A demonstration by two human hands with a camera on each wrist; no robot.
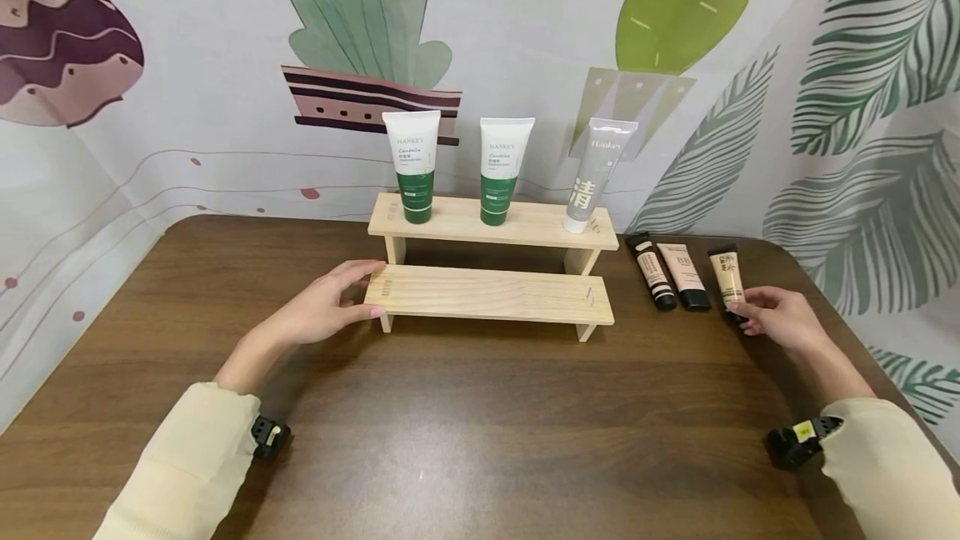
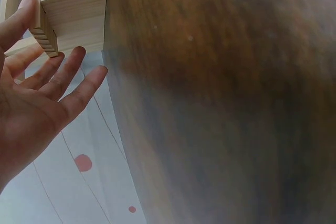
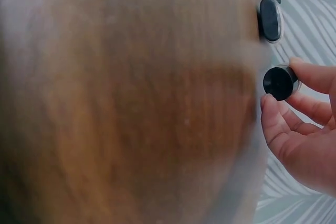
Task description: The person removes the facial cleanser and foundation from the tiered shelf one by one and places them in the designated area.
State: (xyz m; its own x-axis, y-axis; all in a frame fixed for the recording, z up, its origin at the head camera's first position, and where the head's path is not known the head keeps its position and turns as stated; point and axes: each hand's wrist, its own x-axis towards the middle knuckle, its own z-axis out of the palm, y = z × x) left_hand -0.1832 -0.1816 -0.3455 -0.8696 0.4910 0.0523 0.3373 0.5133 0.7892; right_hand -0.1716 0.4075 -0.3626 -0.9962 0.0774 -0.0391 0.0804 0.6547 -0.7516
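At the left end of the lower shelf of a two-tier wooden rack (image 1: 487, 292), my left hand (image 1: 322, 307) holds the board, thumb at the front edge and index finger at the back edge. In the left wrist view, the other fingers of the left hand (image 2: 42, 98) spread beside the rack's end (image 2: 76, 17). My right hand (image 1: 783, 319) pinches a small beige tube (image 1: 727, 273) near its black cap at the table's right. The right wrist view shows that round cap (image 3: 279, 83) end-on between thumb and fingers of the right hand (image 3: 304, 129).
Two white-and-green tubes (image 1: 416, 169) and a grey translucent tube (image 1: 597, 177) stand on the upper shelf. Between rack and right hand lie a pink BB cream tube (image 1: 682, 273) and a black-and-beige tube (image 1: 651, 272). A patterned cloth (image 1: 525, 32) hangs behind the brown table (image 1: 480, 423).
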